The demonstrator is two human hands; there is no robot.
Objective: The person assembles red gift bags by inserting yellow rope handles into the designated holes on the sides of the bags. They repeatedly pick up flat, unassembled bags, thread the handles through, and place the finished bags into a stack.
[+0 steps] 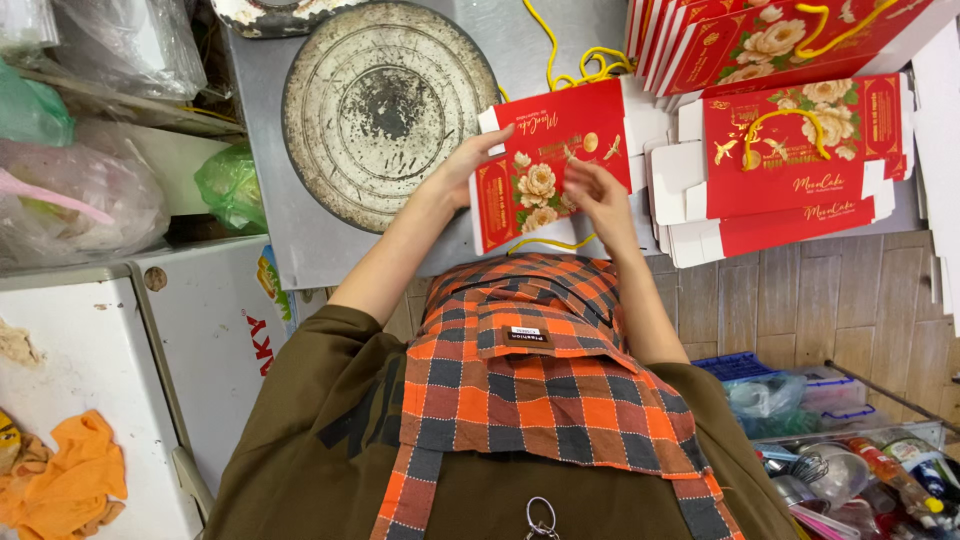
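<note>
I hold a flat red cardboard box (550, 160) with a flower print and white flaps over the metal table (300, 250). My left hand (470, 165) grips its left edge. My right hand (595, 195) presses on its front face near the flowers. A yellow cord (550, 244) hangs below the box, and more yellow cord (585, 65) lies on the table behind it.
A stack of flattened red boxes (790, 160) lies to the right, with more red boxes (760, 35) standing behind. A round worn metal tray (385, 110) sits on the table's left. Plastic bags (80, 190) and a white appliance (90, 380) are at left; a crate of clutter (850, 460) is at lower right.
</note>
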